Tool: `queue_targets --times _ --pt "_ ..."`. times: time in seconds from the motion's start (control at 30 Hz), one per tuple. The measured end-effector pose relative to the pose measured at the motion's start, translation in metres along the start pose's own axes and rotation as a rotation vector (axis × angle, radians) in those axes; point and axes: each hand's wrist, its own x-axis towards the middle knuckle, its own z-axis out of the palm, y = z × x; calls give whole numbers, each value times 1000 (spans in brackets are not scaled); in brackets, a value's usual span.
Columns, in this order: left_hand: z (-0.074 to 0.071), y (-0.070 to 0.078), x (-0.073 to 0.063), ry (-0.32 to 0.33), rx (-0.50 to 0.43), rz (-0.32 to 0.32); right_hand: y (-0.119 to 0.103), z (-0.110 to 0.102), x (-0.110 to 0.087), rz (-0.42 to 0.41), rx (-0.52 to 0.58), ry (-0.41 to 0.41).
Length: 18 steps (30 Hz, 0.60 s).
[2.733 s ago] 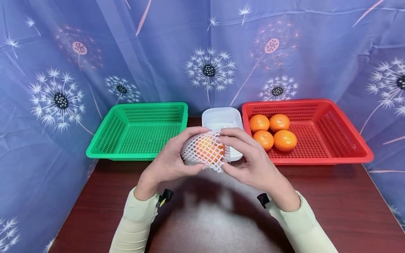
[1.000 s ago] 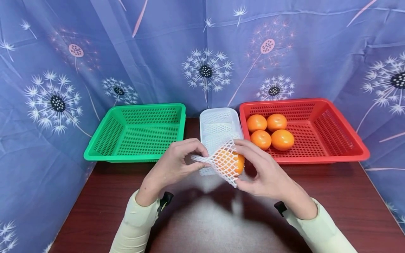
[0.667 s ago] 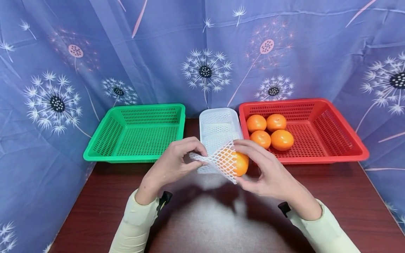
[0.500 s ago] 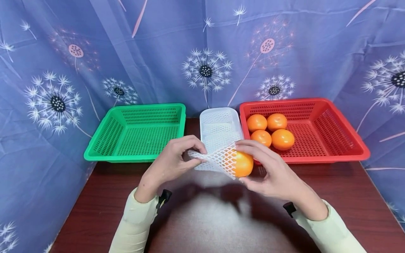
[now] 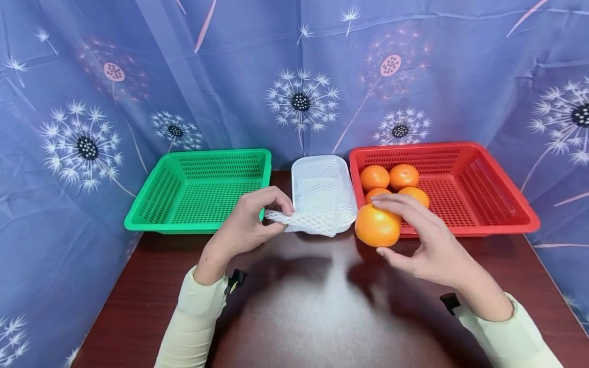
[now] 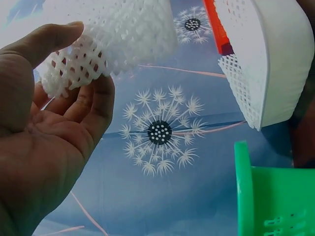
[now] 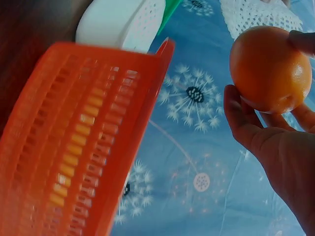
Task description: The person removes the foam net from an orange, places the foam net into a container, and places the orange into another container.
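Note:
My left hand [image 5: 250,217] pinches one end of a white foam net sleeve [image 5: 303,221], which hangs out flat to the right in front of the white tray. In the left wrist view the thumb and fingers clasp the mesh [image 6: 123,34]. My right hand [image 5: 425,243] holds a bare orange [image 5: 378,225] between thumb and fingertips, just in front of the red basket's near left corner. The right wrist view shows the same orange [image 7: 268,69] uncovered, apart from the net sleeve [image 7: 263,17] behind it.
The red basket [image 5: 501,227] holds several oranges [image 5: 404,177] at its left side. Between the baskets stands a white tray [image 5: 300,176] with more foam nets [image 5: 322,186] in it. A green basket [image 5: 193,226] is at the left. A patterned blue cloth [image 5: 230,76] hangs behind the dark table [image 5: 294,327].
The orange, at first inside the net, has come out of it and moved right with my right hand. My left hand keeps the net, which now hangs flattened.

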Motion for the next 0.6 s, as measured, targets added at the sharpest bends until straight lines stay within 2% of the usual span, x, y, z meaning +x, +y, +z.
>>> queue_targets --times 0.2,0.43,0.6 --pt "0 -9 9 41 10 22 0 -18 0 10 -28 -33" --pt "5 -15 24 142 48 96 21 -40 -8 25 -134 -73" --pt "11 -21 37 192 69 130 33 -56 -7 19 -171 -83"
